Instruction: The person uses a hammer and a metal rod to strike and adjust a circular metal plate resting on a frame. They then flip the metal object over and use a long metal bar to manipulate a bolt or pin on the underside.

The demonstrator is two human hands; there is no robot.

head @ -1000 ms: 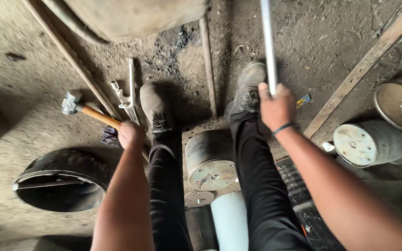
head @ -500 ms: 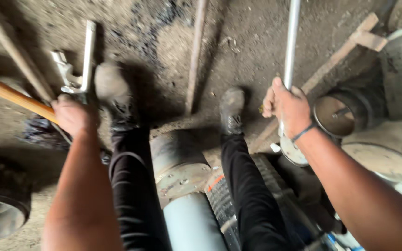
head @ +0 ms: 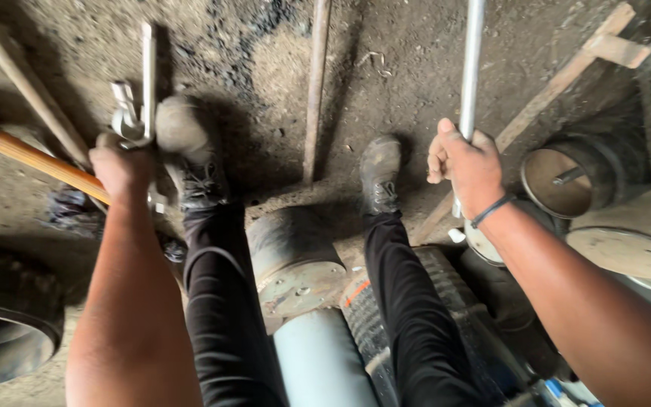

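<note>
**Two hands gripping tools over a dirt floor**

Nearest the camera, a pale grey cylinder (head: pixel 318 362) is lying between the person's black-trousered legs, butting against a rusty metal drum (head: pixel 291 260) whose bolted end plate is facing the viewer. Just right of it, a ribbed black tyre (head: pixel 446 301) is passing under the right leg. At the lower left edge, a dark round rim (head: pixel 5 339) is sitting apart from everything else.

Farther out, the left hand (head: pixel 120 169) is reaching down beside the left boot (head: pixel 182 139) and is clenching around something at the spot where an orange wooden hammer handle (head: pixel 43 162) and a silver metal wrench (head: pixel 136 113) are meeting; from this angle I cannot tell which of the two it is actually holding. The hammer handle is running off to the left edge, while the wrench is sticking up away from the knuckles, lying on the ground just beside the boot.

The right hand (head: pixel 467 166), wearing a dark band at the wrist, is wrapping tightly around a shiny metal pipe (head: pixel 472 68), which is standing nearly upright and running out of the top of the view. The right boot (head: pixel 380 169) is resting just left of that hand.

To the right, an open metal can (head: pixel 566 177) is lying on its side. Beyond the boots, a rusty rod (head: pixel 315 90) and a wooden batten (head: pixel 559 79) are lying on the dark dirt floor (head: pixel 393 68).
</note>
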